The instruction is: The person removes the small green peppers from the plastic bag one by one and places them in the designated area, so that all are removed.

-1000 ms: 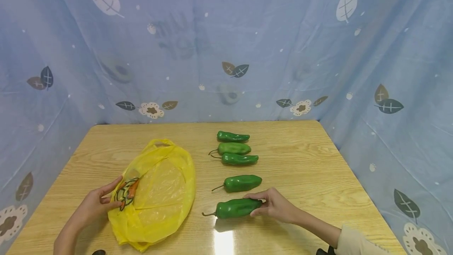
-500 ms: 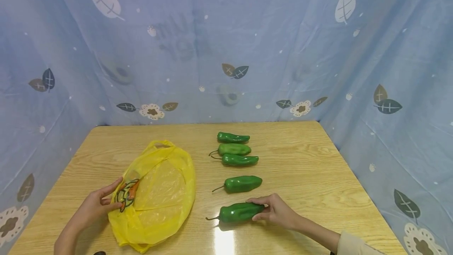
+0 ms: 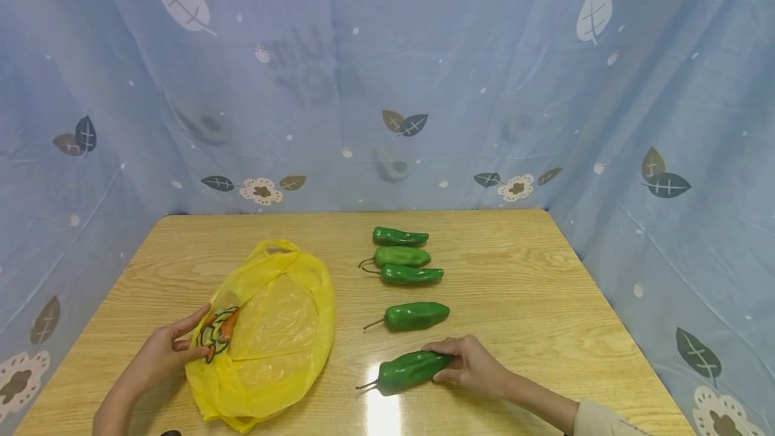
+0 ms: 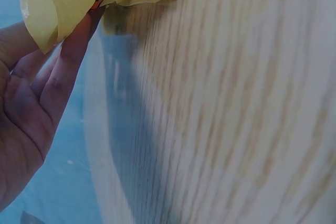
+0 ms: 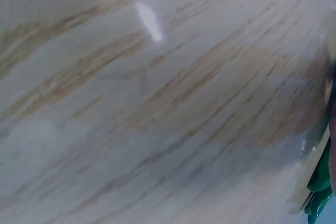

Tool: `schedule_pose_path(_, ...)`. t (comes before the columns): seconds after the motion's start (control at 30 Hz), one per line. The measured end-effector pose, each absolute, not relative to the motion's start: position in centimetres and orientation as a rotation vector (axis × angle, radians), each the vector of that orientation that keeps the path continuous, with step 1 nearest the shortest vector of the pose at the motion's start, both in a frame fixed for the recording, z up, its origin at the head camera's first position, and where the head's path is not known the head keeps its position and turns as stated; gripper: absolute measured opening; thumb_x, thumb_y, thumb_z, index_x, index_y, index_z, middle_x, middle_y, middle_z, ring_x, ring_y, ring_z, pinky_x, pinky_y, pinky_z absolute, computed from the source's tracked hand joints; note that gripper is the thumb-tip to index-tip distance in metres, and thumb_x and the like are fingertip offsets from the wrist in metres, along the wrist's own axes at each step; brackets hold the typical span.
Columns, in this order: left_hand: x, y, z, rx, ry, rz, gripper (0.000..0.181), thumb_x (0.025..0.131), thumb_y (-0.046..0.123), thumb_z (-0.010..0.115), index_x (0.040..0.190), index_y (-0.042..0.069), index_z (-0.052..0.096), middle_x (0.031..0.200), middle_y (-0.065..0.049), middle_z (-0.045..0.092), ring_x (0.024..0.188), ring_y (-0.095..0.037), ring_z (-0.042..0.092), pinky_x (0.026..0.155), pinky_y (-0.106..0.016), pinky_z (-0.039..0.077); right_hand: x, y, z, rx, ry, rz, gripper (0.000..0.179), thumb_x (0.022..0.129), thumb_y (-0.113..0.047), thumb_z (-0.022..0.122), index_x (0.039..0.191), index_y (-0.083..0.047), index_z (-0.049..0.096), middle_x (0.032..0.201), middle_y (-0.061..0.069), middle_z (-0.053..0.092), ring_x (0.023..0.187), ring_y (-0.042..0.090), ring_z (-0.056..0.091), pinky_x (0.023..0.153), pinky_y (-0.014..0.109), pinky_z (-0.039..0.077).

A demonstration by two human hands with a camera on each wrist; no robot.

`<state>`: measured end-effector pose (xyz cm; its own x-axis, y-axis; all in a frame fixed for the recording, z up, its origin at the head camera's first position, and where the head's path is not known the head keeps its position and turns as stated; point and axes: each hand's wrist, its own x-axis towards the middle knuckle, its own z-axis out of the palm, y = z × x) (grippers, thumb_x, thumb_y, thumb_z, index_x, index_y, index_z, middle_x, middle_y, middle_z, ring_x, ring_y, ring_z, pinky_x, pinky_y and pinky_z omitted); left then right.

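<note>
In the head view, my right hand (image 3: 472, 367) pinches the blunt end of a long green pepper (image 3: 407, 370), nearest the front of the table. Its stem points left and slightly toward me. Farther back, several more green peppers lie in a column, among them a separate one (image 3: 418, 315) just behind and a lighter one (image 3: 402, 257). My left hand (image 3: 162, 355) holds the left side of a yellow plastic bag (image 3: 248, 392) lying spread with its mouth up. The left wrist view shows the bag's film (image 4: 52, 3) between thumb and fingers.
The wooden table (image 3: 514, 274) carries everything, with a bright light reflection near its front. A blue patterned curtain (image 3: 387, 73) closes off the back and both sides. A small dark object (image 3: 171, 432) shows at the bottom edge, near the left forearm.
My right hand has brought the held pepper slightly toward me and to the right, its stem end dipping lower. The left hand and bag stay as they were.
</note>
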<state>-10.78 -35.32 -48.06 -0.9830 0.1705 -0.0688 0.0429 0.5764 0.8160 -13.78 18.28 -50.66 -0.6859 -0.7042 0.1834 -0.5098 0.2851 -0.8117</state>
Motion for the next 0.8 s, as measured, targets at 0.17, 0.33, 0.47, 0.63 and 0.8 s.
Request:
schedule_pose_path(0.17,-10.7,-35.4,-48.0,0.200,2.668,1.375,0.084,0.082,0.009,0.074,0.147,-0.008,0.024,0.145,-0.040,0.021,0.102,-0.048,0.060,0.075,-0.035,0.058,-13.8,18.3,-50.6,-1.181,2.433,-1.283,0.042,0.076,-0.005,0.080,0.115,0.004,0.067,0.109,0.011,0.070,0.098,0.012,0.065,0.080,0.024,0.056)
schedule_pose_path(0.33,-10.7,-35.5,-48.1,0.277,2.725,1.355,0.083,0.083,0.010,0.073,0.151,0.003,0.026,0.149,-0.027,0.025,0.104,-0.038,0.063,0.074,-0.030,0.058,-13.9,18.4,-50.5,-1.183,2.434,-1.252,0.045,0.075,-0.001,0.080,0.117,0.006,0.065,0.111,0.013,0.069,0.099,0.013,0.065,0.081,0.023,0.055)
schedule_pose_path(0.47,-10.6,-35.7,-48.2,0.329,2.739,1.393,0.078,0.085,0.012,0.072,0.151,0.011,0.031,0.142,0.019,0.031,0.104,0.001,0.059,0.074,-0.026,0.057,-14.1,18.6,-50.5,-1.176,2.413,-1.243,0.047,0.077,-0.005,0.079,0.120,0.006,0.064,0.113,0.011,0.069,0.100,0.011,0.064,0.082,0.025,0.055)
schedule_pose_path(0.63,-10.4,-35.6,-48.0,0.298,2.766,1.382,0.070,0.086,0.015,0.072,0.147,0.007,0.038,0.128,0.034,0.034,0.109,0.000,0.056,0.075,-0.031,0.058,-14.4,18.9,-50.6,-1.181,2.361,-1.260,0.053,0.080,-0.013,0.079,0.125,0.006,0.060,0.118,0.010,0.067,0.103,0.013,0.063,0.086,0.026,0.053)
schedule_pose_path(0.8,-10.1,-35.4,-46.9,0.203,2.851,1.204,0.065,0.091,0.024,0.068,0.146,0.006,0.039,0.143,0.001,0.041,0.115,-0.040,0.056,0.080,-0.036,0.056,-14.6,19.3,-50.5,-1.182,2.344,-1.298,0.055,0.082,-0.020,0.077,0.127,0.004,0.059,0.123,0.013,0.064,0.113,0.022,0.061,0.095,0.030,0.049)
